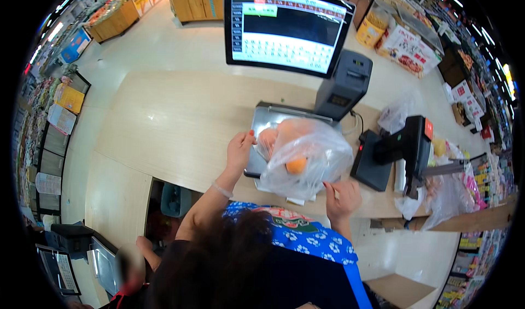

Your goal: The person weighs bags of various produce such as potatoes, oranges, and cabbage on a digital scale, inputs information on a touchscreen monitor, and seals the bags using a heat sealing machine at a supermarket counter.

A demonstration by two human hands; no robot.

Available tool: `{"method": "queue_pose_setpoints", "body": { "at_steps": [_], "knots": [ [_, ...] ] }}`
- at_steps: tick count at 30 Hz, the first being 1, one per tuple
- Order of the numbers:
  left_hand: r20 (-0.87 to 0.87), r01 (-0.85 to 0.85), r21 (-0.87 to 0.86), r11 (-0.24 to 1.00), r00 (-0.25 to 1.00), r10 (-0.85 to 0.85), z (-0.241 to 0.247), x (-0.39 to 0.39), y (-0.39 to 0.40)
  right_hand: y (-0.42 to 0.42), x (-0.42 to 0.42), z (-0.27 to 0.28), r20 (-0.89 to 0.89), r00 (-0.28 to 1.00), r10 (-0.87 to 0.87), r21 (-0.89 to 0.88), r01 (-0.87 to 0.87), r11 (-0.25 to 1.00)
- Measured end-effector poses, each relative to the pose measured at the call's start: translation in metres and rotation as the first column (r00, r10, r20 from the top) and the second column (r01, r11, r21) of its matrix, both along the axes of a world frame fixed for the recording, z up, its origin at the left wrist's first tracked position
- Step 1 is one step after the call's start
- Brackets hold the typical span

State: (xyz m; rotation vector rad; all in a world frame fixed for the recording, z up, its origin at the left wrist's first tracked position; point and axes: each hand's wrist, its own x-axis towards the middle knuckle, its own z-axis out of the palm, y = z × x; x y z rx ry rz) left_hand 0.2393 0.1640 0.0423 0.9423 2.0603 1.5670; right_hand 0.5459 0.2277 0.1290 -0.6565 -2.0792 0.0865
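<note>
A thin clear plastic bag holding several round orange-coloured fruits lies on the metal platform of a weighing scale. One brighter orange fruit shows through the film near the bag's middle. At the bag's left edge, my left hand pinches the film between thumb and fingers. My right hand grips the lower right edge near the counter's front. The bag looks spread between both hands, and its film blurs the fruit inside.
A lit screen stands behind the scale, beside a dark grey box-shaped device. To the right are a black stand-mounted device and filled plastic bags. Another person's hand is at lower left, near a teal bin under the counter.
</note>
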Motion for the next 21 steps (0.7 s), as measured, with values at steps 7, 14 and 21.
{"method": "queue_pose_setpoints", "body": {
  "at_steps": [7,14,21],
  "knots": [
    [-0.822,-0.122,0.056,0.991,0.558,0.116,0.114,-0.059,0.119,-0.003,0.051,-0.044,0.076,0.94,-0.332,-0.46,0.328,0.825],
    [-0.895,-0.184,0.038,0.982,0.431,0.115,0.179,-0.093,0.172,-0.014,0.054,-0.06,-0.021,0.94,-0.341,-0.661,0.243,0.71],
    [-0.696,0.041,0.168,0.985,0.712,0.089,0.061,-0.068,0.085,-0.008,0.051,-0.075,0.115,0.973,-0.199,-0.609,0.227,0.76]
  ]
}}
